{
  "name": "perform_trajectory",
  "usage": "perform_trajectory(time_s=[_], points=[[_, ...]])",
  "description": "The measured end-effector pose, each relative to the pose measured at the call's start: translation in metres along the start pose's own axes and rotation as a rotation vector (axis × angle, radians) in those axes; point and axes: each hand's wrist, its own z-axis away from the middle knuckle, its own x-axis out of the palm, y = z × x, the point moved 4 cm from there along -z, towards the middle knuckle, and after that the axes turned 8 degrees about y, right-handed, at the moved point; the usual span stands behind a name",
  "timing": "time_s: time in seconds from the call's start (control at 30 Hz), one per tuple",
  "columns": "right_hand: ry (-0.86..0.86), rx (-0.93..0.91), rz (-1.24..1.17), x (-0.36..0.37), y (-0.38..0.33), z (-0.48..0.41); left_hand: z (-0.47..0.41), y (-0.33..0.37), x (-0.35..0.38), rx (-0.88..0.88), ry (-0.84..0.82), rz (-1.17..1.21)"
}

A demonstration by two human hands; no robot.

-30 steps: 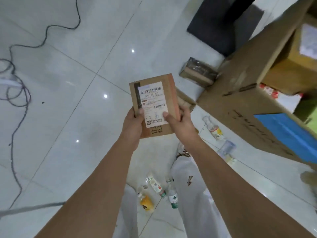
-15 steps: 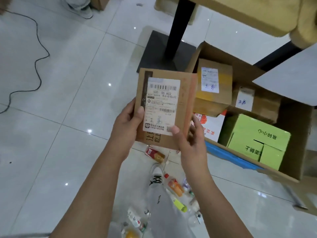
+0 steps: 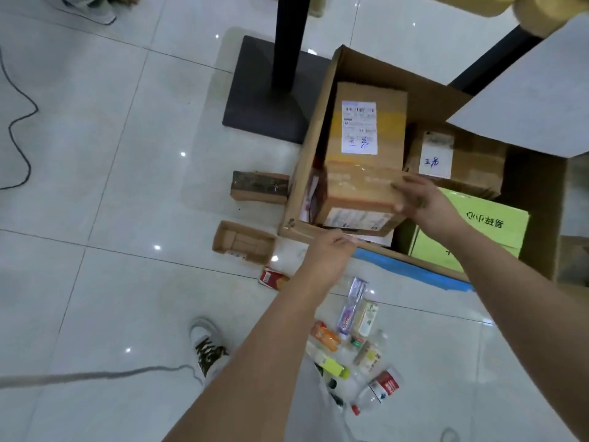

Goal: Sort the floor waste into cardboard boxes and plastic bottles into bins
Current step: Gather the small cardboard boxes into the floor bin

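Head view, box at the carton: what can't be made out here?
All head view:
- Box label: blurred, unreadable.
- Right hand grip: motion blur; holding or just pressing the box, cannot tell.
- Left hand fingertips: blurred against the carton rim; touching or not, unclear.
- Carton's far corner: covered by a white board.
- Bottles: labels too small; some hidden by the left arm.

Small cardboard box (image 3: 357, 199) is held at its right edge by right hand (image 3: 424, 202), inside large carton (image 3: 306, 173). Left hand (image 3: 331, 247) is seen relaxed at near wall. Plastic bottles (image 3: 379, 390) lie scattered nearer.
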Motion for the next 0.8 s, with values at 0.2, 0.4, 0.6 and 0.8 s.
perform_trajectory(time_s=[0.2, 0.4, 0.6, 0.8], points=[[-0.092, -0.024, 0.064, 0.066, -0.019, -0.016, -0.017, -0.006, -0.025, -0.067, 0.109, 0.116], [-0.069, 0.0, 0.124, 0.066, -0.026, -0.015, -0.022, -0.008, -0.051, -0.056, 0.146, 0.151], [0.289, 0.019, 0.072, 0.059, -0.068, 0.013, -0.021, -0.023, -0.087, -0.012, 0.212, 0.213], [0.399, -0.22, -0.277, 0.113, -0.158, 0.094, -0.007, -0.067, -0.149, -0.051, 0.363, 0.256]])
